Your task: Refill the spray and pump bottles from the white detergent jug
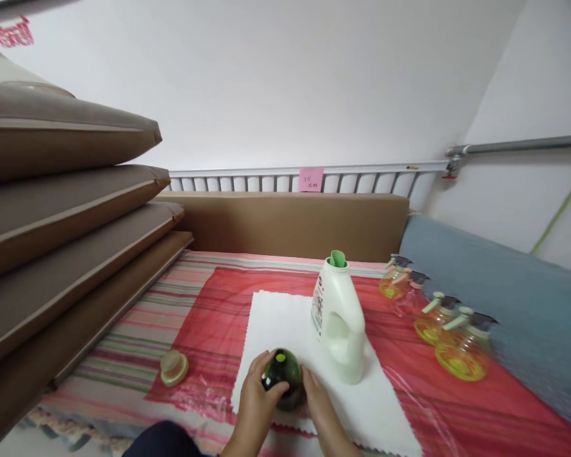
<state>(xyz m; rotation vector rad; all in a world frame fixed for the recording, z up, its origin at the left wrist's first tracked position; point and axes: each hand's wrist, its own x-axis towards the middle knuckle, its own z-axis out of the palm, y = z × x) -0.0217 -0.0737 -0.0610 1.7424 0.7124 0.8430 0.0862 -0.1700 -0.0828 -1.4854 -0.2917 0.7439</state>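
Observation:
A small round dark green bottle (290, 369), glossy and see-through, is cupped between my two hands. My left hand (255, 395) grips its left side, with the thumb across the front. Against the right side my right hand (318, 398) presses, its fingers partly hidden. Below the bottle lies a white cloth (276, 311) with a zigzag edge. A large pale green detergent jug (345, 327) stands upright on that cloth, just beyond my right hand. Its cap is off, and a green spout shows in its mouth.
A pale green cap (174, 367) lies left on the red plastic sheet (214, 324). Several pump bottles, among them a yellow pump bottle (461, 358), stand at the right. Stacked brown cushions (76, 254) rise at the left; a blue padded panel (495, 298) borders the right.

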